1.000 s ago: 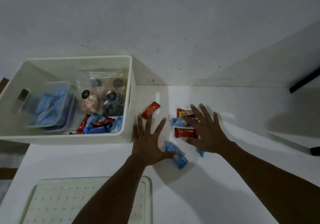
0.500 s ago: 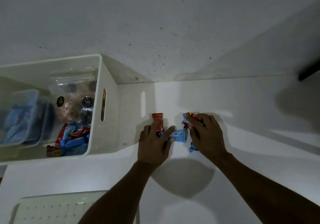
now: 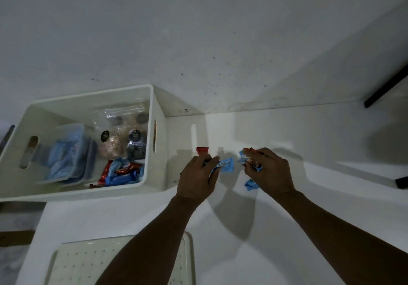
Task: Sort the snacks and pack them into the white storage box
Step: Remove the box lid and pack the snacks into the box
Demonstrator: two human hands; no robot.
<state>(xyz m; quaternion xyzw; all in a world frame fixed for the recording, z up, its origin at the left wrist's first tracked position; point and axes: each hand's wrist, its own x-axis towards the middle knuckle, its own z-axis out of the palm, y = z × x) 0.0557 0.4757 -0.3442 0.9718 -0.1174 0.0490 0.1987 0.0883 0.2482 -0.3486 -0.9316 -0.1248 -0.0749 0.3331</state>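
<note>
both forearms reach forward side by side; the left hand (image 3: 197, 177) and right hand (image 3: 272, 173) are curled closed, knuckles up.

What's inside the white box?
The white box holds a clear tub with something blue in it, clear bags of round treats, and red and blue snack packs in the near corner. Whatever lies under them is hidden.
</note>
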